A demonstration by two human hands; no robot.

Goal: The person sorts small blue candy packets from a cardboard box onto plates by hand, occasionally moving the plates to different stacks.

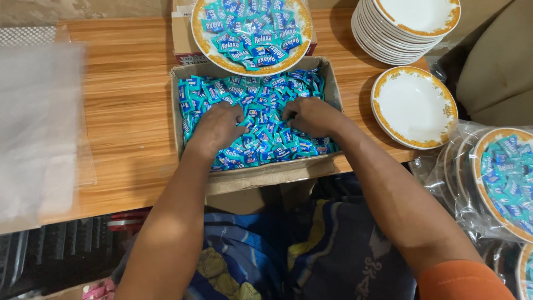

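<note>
Surface: wooden table [127, 100], cardboard box [176, 100] before me.
Left hand [217, 126]: fingers curled into blue candies [266, 105].
Right hand [312, 115]: likewise, buried alongside.
Relation: candies lie directly beneath both hands.

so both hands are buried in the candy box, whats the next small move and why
Probably close both hands on a bunch and lift. The left hand and right hand lie palm-down in the wrapped candies of the cardboard box, fingers dug in, nothing raised yet.

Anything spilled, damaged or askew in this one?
Nothing spilled. Both hands, left and right, dig into candies inside the box. Its near flap sags over the table edge.
</note>
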